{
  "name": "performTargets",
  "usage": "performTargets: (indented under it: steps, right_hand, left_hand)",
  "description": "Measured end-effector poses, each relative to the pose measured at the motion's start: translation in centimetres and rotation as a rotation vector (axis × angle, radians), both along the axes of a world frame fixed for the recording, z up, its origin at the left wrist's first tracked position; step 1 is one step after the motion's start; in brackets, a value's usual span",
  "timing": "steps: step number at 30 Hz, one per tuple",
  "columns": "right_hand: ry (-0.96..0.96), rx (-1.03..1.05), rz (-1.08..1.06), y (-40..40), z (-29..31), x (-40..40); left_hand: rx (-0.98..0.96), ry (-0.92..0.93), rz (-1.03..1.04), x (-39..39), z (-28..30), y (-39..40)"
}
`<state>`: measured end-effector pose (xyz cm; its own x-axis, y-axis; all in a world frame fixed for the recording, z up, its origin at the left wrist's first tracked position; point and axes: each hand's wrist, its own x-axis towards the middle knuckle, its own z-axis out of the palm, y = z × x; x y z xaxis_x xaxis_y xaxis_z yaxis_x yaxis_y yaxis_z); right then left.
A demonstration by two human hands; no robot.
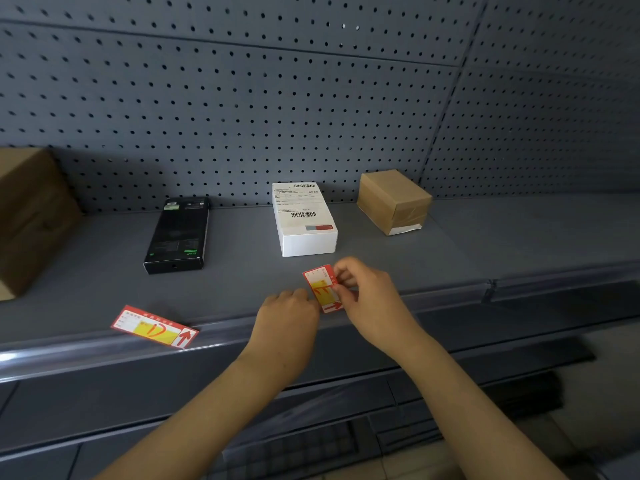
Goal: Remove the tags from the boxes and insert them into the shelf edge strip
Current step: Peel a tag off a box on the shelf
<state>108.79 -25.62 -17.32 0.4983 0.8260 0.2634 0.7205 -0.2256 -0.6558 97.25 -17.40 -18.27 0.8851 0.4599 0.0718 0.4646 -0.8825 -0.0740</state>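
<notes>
Upright, red-yellow tag (pixel 323 289), right hand (pixel 363 292) pinching

A dark grey shelf (pixel 242 271) carries a black box (pixel 178 235) lying flat beyond and left of the left grip (pixel 289 315), a white box (pixel 304 220) just beyond both grips, a small brown box (pixel 394 200) beyond the right grip (pixel 367 292), a large brown box (pixel 31 216) far left, and a red tag (pixel 154 326) left of the left grip at the front edge.

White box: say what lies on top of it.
Only printed labels with barcodes on the white box; no tag. The box hides whatever is beneath it.
</notes>
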Motion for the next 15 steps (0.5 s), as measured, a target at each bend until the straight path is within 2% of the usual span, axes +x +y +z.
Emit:
performTargets:
  steps: [5, 10, 15]
  right_hand:
    - [-0.029, -0.013, 0.035, 0.0, -0.1, -0.2]
    - [-0.235, -0.17, 0.035, 0.2, -0.3, -0.7]
    - [-0.253, -0.261, 0.035, 0.5, 0.4, -1.2]
  left_hand:
    - [-0.069, -0.06, -0.033, -0.6, -0.2, 0.2]
    - [-0.069, -0.091, -0.065, -1.1, -0.6, 0.3]
    - [-0.095, -0.12, -0.069, -1.9, -0.8, 0.4]
